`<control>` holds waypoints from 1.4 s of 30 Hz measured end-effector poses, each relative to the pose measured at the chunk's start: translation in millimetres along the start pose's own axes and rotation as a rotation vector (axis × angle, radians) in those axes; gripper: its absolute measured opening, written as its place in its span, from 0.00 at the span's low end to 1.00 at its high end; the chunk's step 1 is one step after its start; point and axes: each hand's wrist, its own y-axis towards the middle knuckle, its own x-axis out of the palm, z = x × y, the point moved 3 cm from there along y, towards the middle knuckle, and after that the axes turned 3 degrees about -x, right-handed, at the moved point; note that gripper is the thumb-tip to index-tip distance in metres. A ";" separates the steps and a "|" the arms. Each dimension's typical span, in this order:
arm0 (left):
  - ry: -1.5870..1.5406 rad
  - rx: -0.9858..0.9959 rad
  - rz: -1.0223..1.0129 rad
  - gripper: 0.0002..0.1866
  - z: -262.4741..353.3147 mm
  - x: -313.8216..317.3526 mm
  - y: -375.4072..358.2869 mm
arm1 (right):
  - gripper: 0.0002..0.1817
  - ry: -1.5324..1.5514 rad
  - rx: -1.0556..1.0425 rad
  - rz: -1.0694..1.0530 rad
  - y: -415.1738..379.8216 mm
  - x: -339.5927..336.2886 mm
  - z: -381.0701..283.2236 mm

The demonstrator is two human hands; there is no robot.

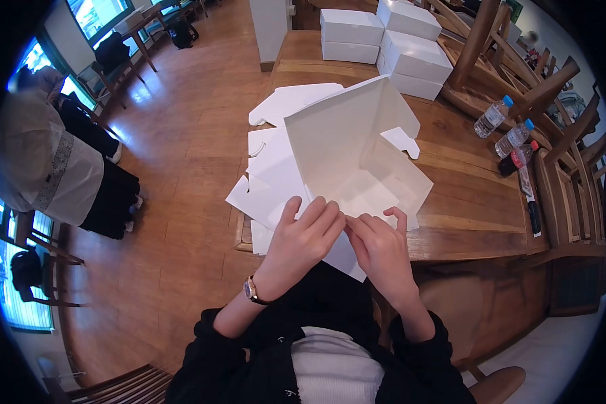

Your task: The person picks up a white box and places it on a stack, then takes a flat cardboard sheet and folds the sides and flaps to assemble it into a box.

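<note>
A partly folded white cardboard box (330, 135) stands open on the wooden table, its lid panel upright and its inside facing me. My left hand (306, 232) is at the box's near edge, fingers curled against the cardboard. Close beside it, my right hand (382, 252) pinches the same edge, with its index finger bent up. The two hands nearly touch at their fingertips. Flat white cardboard sheets (276, 158) with cut slots lie beneath and to the left of the box, some overhanging the table's edge.
Folded white boxes (414, 54) are stacked at the table's back. Three bottles (514, 139) and a black-handled cutter (533, 217) sit on the right, beside upturned wooden chairs (552, 87). Two people (60, 161) stand on the left.
</note>
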 end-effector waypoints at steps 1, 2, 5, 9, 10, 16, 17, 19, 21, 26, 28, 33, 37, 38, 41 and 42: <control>0.003 0.014 -0.011 0.14 0.4 -0.6 1.1 | 0.06 0.010 -0.003 0.008 0.5 0.3 -0.1; 0.006 0.028 -0.021 0.14 0.9 -0.9 2.1 | 0.07 0.019 -0.005 0.016 0.9 1.0 0.2; 0.023 0.082 -0.031 0.14 4.7 0.5 3.6 | 0.06 0.016 -0.009 0.026 2.0 2.6 2.6; 0.037 0.108 0.003 0.13 5.2 2.0 5.4 | 0.06 -0.006 -0.037 0.017 1.7 1.7 4.4; 0.031 0.107 0.003 0.13 4.4 2.4 5.5 | 0.06 0.002 -0.035 0.017 1.7 1.5 4.3; -0.022 0.112 -0.067 0.14 2.8 -3.3 2.8 | 0.06 -0.045 -0.073 0.025 2.7 3.5 4.4; -0.021 0.118 -0.084 0.14 2.8 -3.7 2.8 | 0.06 -0.052 -0.081 0.014 3.5 3.9 5.3; -0.014 0.135 -0.091 0.14 1.6 -3.7 3.6 | 0.06 -0.050 -0.093 -0.003 4.3 3.8 6.4; -0.005 0.154 -0.073 0.13 0.9 -3.0 4.7 | 0.06 -0.033 -0.103 -0.018 4.0 1.1 7.1; -0.011 0.162 -0.029 0.12 -0.4 -1.8 5.3 | 0.06 0.072 -0.090 -0.052 3.5 -8.4 10.3; -0.014 0.157 -0.039 0.13 -0.5 -1.9 5.4 | 0.07 0.108 -0.076 -0.096 3.4 -7.1 11.4; -0.016 0.170 0.015 0.09 -3.2 -3.7 7.7 | 0.07 0.153 -0.038 -0.111 5.1 -6.8 12.9; -0.033 0.149 -0.049 0.15 -4.1 -1.2 7.4 | 0.08 0.119 -0.031 -0.142 6.6 -6.6 13.2; -0.037 0.143 -0.063 0.15 -4.1 -1.8 8.2 | 0.08 0.115 -0.030 -0.144 7.0 -6.1 14.0; -0.043 0.139 -0.121 0.16 -1.4 -1.6 8.8 | 0.10 0.106 -0.019 -0.146 5.9 -4.7 15.2; -0.044 0.139 -0.144 0.16 0.4 -0.9 8.2 | 0.11 0.102 -0.014 -0.147 5.4 -4.4 15.3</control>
